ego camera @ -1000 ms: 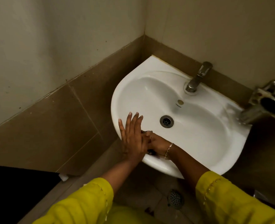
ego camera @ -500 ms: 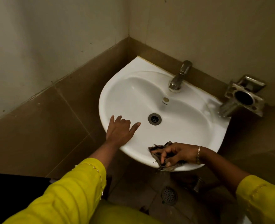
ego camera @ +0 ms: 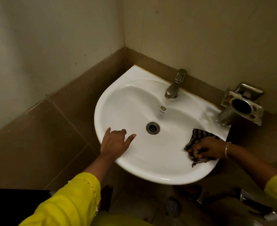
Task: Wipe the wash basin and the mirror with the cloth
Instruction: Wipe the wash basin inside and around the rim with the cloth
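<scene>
My right fingers [ego camera: 195,151] are curled into the cloth [ego camera: 199,136], bunching its striped fabric under my right hand [ego camera: 207,148] and pressing it onto the rim of the wash basin [ego camera: 150,174], to the right of the drain [ego camera: 152,128] and slightly nearer me. One frayed corner sticks up toward the bowl and another trails at the rim's outer edge. My left hand [ego camera: 115,144] rests on the rim left of the drain, fingers loosely bent, thumb stretched toward the drain, holding nothing. I judge the cloth to be light, soft and limp, so it will fold on itself. It is best gripped in a wad at its middle, with my palm on top to spread the pressure. The glazed bowl looks hard and slick, so the cloth should glide easily. Beyond the drain stands the tap [ego camera: 175,85]. I see no mirror here.
</scene>
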The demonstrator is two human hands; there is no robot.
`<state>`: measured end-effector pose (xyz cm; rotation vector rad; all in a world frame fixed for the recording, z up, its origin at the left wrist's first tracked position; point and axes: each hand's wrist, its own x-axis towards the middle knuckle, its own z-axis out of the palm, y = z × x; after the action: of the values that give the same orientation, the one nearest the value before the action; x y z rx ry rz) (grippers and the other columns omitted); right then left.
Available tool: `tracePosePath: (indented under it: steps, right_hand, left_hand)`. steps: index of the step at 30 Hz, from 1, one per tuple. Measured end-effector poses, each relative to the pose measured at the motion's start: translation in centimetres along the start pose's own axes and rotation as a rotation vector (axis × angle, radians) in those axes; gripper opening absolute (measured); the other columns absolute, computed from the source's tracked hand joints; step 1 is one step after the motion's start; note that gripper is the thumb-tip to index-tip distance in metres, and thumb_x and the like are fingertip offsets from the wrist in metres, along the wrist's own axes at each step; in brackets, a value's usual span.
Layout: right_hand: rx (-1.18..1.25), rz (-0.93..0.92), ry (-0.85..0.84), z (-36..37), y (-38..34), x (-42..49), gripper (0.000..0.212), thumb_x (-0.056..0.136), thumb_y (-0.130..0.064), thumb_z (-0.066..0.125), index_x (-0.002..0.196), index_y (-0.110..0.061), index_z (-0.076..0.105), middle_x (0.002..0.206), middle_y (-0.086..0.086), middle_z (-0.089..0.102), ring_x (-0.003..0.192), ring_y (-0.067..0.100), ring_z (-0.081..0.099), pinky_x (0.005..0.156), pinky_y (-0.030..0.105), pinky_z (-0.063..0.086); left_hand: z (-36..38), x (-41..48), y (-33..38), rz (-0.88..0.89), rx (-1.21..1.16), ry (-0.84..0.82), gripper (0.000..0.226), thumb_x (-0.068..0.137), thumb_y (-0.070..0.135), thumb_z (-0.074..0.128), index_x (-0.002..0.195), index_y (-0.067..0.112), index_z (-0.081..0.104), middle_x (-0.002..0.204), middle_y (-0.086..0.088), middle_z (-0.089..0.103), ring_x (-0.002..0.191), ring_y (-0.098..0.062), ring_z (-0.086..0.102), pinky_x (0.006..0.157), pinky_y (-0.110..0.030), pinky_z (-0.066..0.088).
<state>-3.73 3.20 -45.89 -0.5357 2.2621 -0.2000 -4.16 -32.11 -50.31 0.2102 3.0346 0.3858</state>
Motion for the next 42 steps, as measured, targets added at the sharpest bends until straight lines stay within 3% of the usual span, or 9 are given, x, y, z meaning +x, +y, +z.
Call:
tracePosePath:
  steps: [4, 7, 10, 14, 20, 30, 38, 40, 42]
  right_hand:
    - [-0.504, -0.132, 0.333, -1.3, 2.9, 2.9, 0.008, 0.068, -0.031, 0.071, 0.075, -0.028, 0.073, 0.083, -0.011, 0.072, 0.082, 0.008, 0.068, 0.085, 0.023, 0.046]
    - [-0.730, -0.113, 0.168, -2.6, 2.6, 5.0, 0.028, 0.043, -0.031, 0.088, 0.066, -0.031, 0.071, 0.080, -0.012, 0.072, 0.079, 0.005, 0.069, 0.094, 0.028, 0.043]
    - [-0.944, -0.191, 0.124, -5.4, 1.4, 7.1, 0.033, 0.064, -0.028, 0.079, 0.096, -0.027, 0.070, 0.110, -0.007, 0.068, 0.107, 0.008, 0.061, 0.108, 0.032, 0.027]
    - [-1.101, -0.348, 0.131, -8.0, 0.1, 10.8, 0.053, 0.024, -0.026, 0.091, 0.074, -0.027, 0.075, 0.081, -0.010, 0.074, 0.080, 0.009, 0.070, 0.079, 0.027, 0.054]
    - [-1.447, -0.255, 0.247, -10.2, -3.2, 14.7, 0.041, 0.046, -0.021, 0.087, 0.085, -0.024, 0.074, 0.121, 0.000, 0.064, 0.124, 0.027, 0.050, 0.104, 0.052, 0.031]
    - [-1.247, -0.238, 0.462, -5.6, 1.2, 10.6, 0.056, 0.043, -0.007, 0.083, 0.098, -0.006, 0.071, 0.114, 0.011, 0.067, 0.115, 0.031, 0.057, 0.111, 0.050, 0.008]
    - [-0.942, -0.100, 0.295, 0.3, 2.5, 6.1, 0.054, 0.039, -0.031, 0.092, 0.089, -0.018, 0.075, 0.097, 0.006, 0.073, 0.096, 0.033, 0.067, 0.102, 0.050, 0.033]
    - [-0.926, -0.040, 0.186, 0.5, 1.2, 5.4, 0.060, 0.063, -0.038, 0.081, 0.117, -0.019, 0.063, 0.126, 0.008, 0.060, 0.119, 0.034, 0.053, 0.103, 0.052, 0.034]
    - [-0.909, 0.034, -0.028, 0.6, 0.4, 4.9, 0.055, 0.096, -0.036, 0.040, 0.146, -0.027, 0.019, 0.156, 0.005, 0.013, 0.143, 0.032, 0.008, 0.114, 0.050, 0.004]
  left_hand:
    - [-0.5, 0.1, 0.3, 0.009, 0.020, -0.049, 0.102, 0.063, 0.084, -0.003, 0.108, 0.016, 0.059, 0.095, -0.001, 0.070, 0.100, -0.018, 0.061, 0.112, -0.037, 0.015]
    - [-0.7, 0.2, 0.2, 0.006, 0.006, -0.067, 0.093, 0.066, 0.079, 0.005, 0.106, 0.016, 0.060, 0.095, -0.001, 0.069, 0.099, -0.018, 0.060, 0.112, -0.037, 0.015]
    - [-0.5, 0.3, 0.4, 0.004, -0.002, -0.076, 0.076, 0.076, 0.075, 0.019, 0.103, 0.017, 0.060, 0.097, 0.000, 0.066, 0.101, -0.016, 0.058, 0.113, -0.035, 0.015]
    - [-0.5, 0.2, 0.6, -0.010, -0.044, -0.080, 0.054, 0.087, 0.062, 0.037, 0.107, 0.016, 0.058, 0.104, 0.001, 0.066, 0.106, -0.014, 0.056, 0.114, -0.033, 0.011]
    - [-0.5, 0.4, 0.3, -0.028, -0.052, -0.101, 0.053, 0.088, 0.061, 0.037, 0.106, 0.017, 0.058, 0.103, 0.000, 0.066, 0.105, -0.015, 0.056, 0.113, -0.032, 0.010]
    - [-0.4, 0.3, 0.3, -0.028, -0.062, -0.061, 0.051, 0.089, 0.057, 0.037, 0.104, 0.015, 0.061, 0.101, -0.002, 0.066, 0.106, -0.017, 0.056, 0.113, -0.033, 0.014]
    - [-0.1, 0.0, 0.1, 0.014, -0.142, 0.068, 0.063, 0.088, 0.058, 0.033, 0.110, 0.007, 0.062, 0.113, -0.014, 0.066, 0.134, -0.026, 0.036, 0.111, -0.038, 0.022]
    - [-0.2, -0.2, 0.2, 0.021, -0.186, 0.130, 0.073, 0.081, 0.061, 0.024, 0.109, 0.005, 0.062, 0.111, -0.016, 0.066, 0.134, -0.027, 0.036, 0.109, -0.040, 0.027]
    - [-0.5, -0.3, 0.2, 0.038, -0.224, 0.144, 0.076, 0.080, 0.062, 0.022, 0.111, 0.005, 0.061, 0.114, -0.014, 0.065, 0.136, -0.026, 0.034, 0.109, -0.040, 0.028]
